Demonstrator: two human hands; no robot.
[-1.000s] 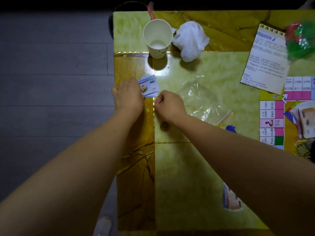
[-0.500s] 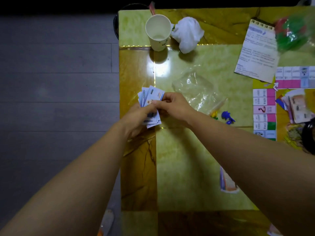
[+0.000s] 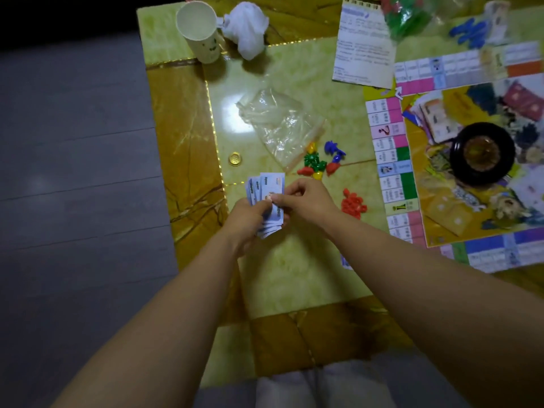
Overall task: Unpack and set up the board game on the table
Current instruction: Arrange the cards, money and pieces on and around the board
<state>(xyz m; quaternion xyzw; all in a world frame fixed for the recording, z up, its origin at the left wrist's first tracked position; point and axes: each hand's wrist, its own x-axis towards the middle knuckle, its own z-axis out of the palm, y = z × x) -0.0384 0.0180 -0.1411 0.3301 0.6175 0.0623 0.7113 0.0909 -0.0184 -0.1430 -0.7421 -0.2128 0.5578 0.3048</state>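
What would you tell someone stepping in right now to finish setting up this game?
Left hand grips the fanned play money; right hand pinches its top note.
Board lies unfolded at the right, cards piled on it.
Coloured pawns, red pieces and a gold coin lie loose near the clear bag.
Left to do: sort the money, place the pieces.

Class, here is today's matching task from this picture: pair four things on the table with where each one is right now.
Things
1. paper cup
2. gold coin
3. black bowl
4. banknotes

Places
A. on the game board
B. gripped by the left hand and right hand
C. at a far corner of the table, beside the crumpled white bundle
D. on the tabletop, beside the clear plastic bag

Pairs: 1-C, 2-D, 3-A, 4-B
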